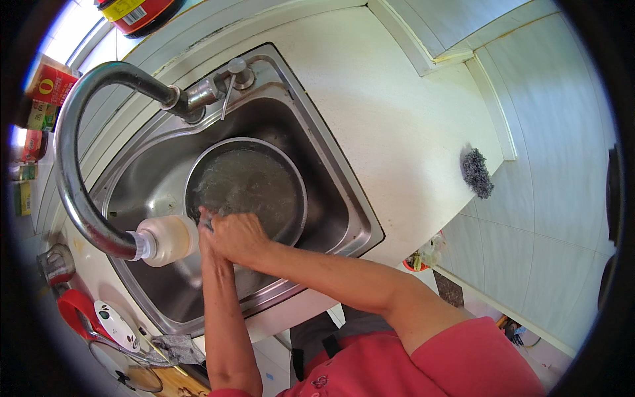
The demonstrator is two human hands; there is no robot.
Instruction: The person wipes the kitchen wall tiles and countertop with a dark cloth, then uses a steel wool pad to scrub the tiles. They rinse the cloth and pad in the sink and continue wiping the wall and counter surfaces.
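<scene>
My two hands meet over the near-left rim of a round metal basin point(238, 168) that holds cloudy water and sits in the stainless steel sink point(327, 198). My right hand point(243, 235) has its fingers curled and lies against my left hand point(205, 243), covering much of it. A small greyish patch shows between the fingers, too small to name. Just left of the hands hangs a filter housing point(166, 240) on the spout of the curved tap point(67, 149).
The tap lever point(228, 97) stands at the sink's back corner. A dark scouring pad point(477, 173) lies on the white countertop point(397, 149). At lower left are a patterned white dish point(116, 325), a grey cloth point(176, 347) and a glass lid point(134, 372). Packages point(52, 84) line the windowsill.
</scene>
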